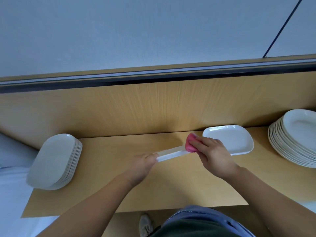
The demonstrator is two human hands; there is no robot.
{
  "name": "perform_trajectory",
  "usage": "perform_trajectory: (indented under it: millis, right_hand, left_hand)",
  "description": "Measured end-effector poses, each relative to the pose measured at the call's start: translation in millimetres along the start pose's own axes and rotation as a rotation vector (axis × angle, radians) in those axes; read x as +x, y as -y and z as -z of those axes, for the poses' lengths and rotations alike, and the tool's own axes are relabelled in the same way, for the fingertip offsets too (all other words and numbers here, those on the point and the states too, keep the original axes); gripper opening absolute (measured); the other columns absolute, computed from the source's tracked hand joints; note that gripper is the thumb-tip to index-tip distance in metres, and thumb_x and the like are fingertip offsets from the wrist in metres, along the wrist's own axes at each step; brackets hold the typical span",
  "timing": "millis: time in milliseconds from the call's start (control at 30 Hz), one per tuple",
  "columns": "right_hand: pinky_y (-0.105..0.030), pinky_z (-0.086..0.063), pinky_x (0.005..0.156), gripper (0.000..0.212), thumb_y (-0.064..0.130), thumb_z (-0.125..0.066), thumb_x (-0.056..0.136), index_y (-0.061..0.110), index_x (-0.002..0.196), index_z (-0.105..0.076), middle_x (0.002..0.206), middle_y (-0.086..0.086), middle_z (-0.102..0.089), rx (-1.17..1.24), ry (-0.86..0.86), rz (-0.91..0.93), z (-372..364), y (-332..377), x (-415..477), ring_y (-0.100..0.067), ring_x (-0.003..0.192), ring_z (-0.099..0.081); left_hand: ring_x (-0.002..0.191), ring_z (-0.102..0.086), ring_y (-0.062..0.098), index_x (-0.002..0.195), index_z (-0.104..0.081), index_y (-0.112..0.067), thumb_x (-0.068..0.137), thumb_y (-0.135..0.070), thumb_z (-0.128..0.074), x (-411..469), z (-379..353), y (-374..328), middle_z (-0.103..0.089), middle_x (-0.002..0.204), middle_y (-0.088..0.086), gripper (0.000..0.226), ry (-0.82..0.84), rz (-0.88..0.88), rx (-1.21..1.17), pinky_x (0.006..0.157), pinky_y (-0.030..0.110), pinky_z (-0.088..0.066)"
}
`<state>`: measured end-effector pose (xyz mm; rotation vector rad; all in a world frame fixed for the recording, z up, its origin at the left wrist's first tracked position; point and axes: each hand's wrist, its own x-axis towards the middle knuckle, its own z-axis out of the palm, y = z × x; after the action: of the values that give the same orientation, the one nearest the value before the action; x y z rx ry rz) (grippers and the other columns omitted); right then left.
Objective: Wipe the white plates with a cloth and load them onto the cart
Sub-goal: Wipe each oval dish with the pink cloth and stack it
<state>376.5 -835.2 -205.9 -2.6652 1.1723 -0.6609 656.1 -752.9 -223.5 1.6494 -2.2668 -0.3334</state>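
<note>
My left hand [145,164] grips the near edge of a white plate [172,153], held edge-on above the wooden table [153,190]. My right hand [212,154] holds a pink cloth [190,145] pressed against the plate's far end. A stack of white rectangular plates [54,161] stands at the table's left end. Behind my right hand lie a few more rectangular plates [230,138]. A tall stack of oval white plates [295,141] sits at the far right.
A wooden back panel [153,106] rises behind the table, with a pale wall above it. A white surface [12,168] lies off the table's left end. A shoe [145,224] shows on the floor below the table's front edge.
</note>
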Motion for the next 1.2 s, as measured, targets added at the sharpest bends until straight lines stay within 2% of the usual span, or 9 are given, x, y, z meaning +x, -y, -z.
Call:
perform_trajectory:
  millis: [100, 200, 467, 600, 700, 833, 867, 1033, 1200]
  right_hand:
    - [-0.039, -0.049, 0.077, 0.038, 0.015, -0.050, 0.089, 0.020, 0.125, -0.062, 0.125, -0.003, -0.062, 0.018, -0.042, 0.026, 4, 4, 8, -0.028, 0.092, -0.063]
    - [-0.041, -0.050, 0.078, 0.038, 0.015, -0.051, 0.090, 0.020, 0.125, -0.062, 0.124, -0.003, -0.062, 0.022, -0.095, 0.044, 8, 9, 16, -0.027, 0.094, -0.062]
    - [-0.042, -0.051, 0.077, 0.037, 0.022, -0.047, 0.092, 0.018, 0.125, -0.063, 0.121, -0.005, -0.063, 0.009, -0.119, 0.069, 7, 19, 19, -0.028, 0.096, -0.063]
    - [-0.040, -0.051, 0.078, 0.036, 0.022, -0.047, 0.092, 0.018, 0.124, -0.063, 0.120, -0.005, -0.063, 0.010, -0.100, 0.067, 3, 22, 17, -0.028, 0.099, -0.063]
    - [-0.039, -0.051, 0.078, 0.036, 0.022, -0.047, 0.092, 0.019, 0.123, -0.063, 0.118, -0.005, -0.064, 0.009, -0.086, 0.064, 0, 23, 16, -0.029, 0.096, -0.064]
    - [-0.039, -0.050, 0.078, 0.036, 0.021, -0.046, 0.091, 0.019, 0.122, -0.063, 0.117, -0.006, -0.065, -0.003, -0.068, 0.065, -4, 24, 15, -0.030, 0.091, -0.064]
    - [-0.039, -0.050, 0.078, 0.036, 0.021, -0.046, 0.091, 0.019, 0.122, -0.063, 0.116, -0.006, -0.065, -0.007, -0.062, 0.064, -5, 24, 15, -0.031, 0.091, -0.064]
    - [-0.039, -0.049, 0.078, 0.035, 0.017, -0.052, 0.088, 0.021, 0.121, -0.063, 0.118, -0.005, -0.065, -0.014, -0.016, 0.096, -14, 23, 19, -0.030, 0.090, -0.064]
    - [-0.041, -0.050, 0.082, 0.044, 0.010, -0.069, 0.081, 0.022, 0.123, -0.063, 0.123, -0.005, -0.063, -0.032, 0.087, 0.185, -26, 25, 32, -0.027, 0.094, -0.062]
  left_hand:
    - [0.071, -0.046, 0.011, 0.111, -0.055, -0.013, 0.104, -0.026, -0.035, 10, 18, -8, -0.047, 0.074, -0.008, 0.025, 0.027, 0.185, -0.139, 0.063, 0.009, -0.034]
    - [0.074, -0.040, 0.008, 0.107, -0.056, -0.012, 0.104, -0.022, -0.037, 14, 30, -12, -0.042, 0.075, -0.011, 0.022, -0.013, 0.210, -0.213, 0.068, 0.006, -0.031]
    - [0.080, -0.048, 0.015, 0.101, -0.061, -0.011, 0.102, -0.019, -0.044, 8, 39, -16, -0.058, 0.083, 0.002, 0.019, -0.061, 0.227, -0.320, 0.068, 0.009, -0.033]
    - [0.089, -0.055, 0.014, 0.116, -0.064, -0.015, 0.102, -0.019, -0.045, 12, 37, -11, -0.065, 0.098, -0.001, 0.024, -0.062, 0.397, -0.399, 0.071, 0.011, -0.035]
    - [0.098, -0.058, 0.012, 0.121, -0.064, -0.020, 0.102, -0.021, -0.044, 17, 38, -1, -0.068, 0.106, -0.004, 0.028, -0.001, 0.460, -0.432, 0.082, 0.023, -0.041]
    - [0.071, -0.047, 0.006, 0.090, -0.059, -0.027, 0.095, -0.020, -0.051, 21, 46, 5, -0.052, 0.080, -0.009, 0.012, 0.180, 0.433, -0.474, 0.064, 0.025, -0.037]
    - [0.068, -0.046, 0.005, 0.091, -0.058, -0.025, 0.090, -0.020, -0.056, 21, 48, 5, -0.050, 0.080, -0.009, 0.006, 0.231, 0.448, -0.514, 0.062, 0.024, -0.036]
    - [0.069, -0.054, 0.013, 0.090, -0.063, -0.016, 0.080, -0.011, -0.063, 26, 48, 4, -0.061, 0.082, -0.004, 0.011, 0.240, 0.562, -0.514, 0.059, 0.026, -0.040]
    - [0.086, -0.063, 0.021, 0.099, -0.064, -0.019, 0.084, -0.011, -0.060, 29, 42, 7, -0.066, 0.094, 0.002, 0.017, 0.263, 0.610, -0.535, 0.070, 0.033, -0.048]
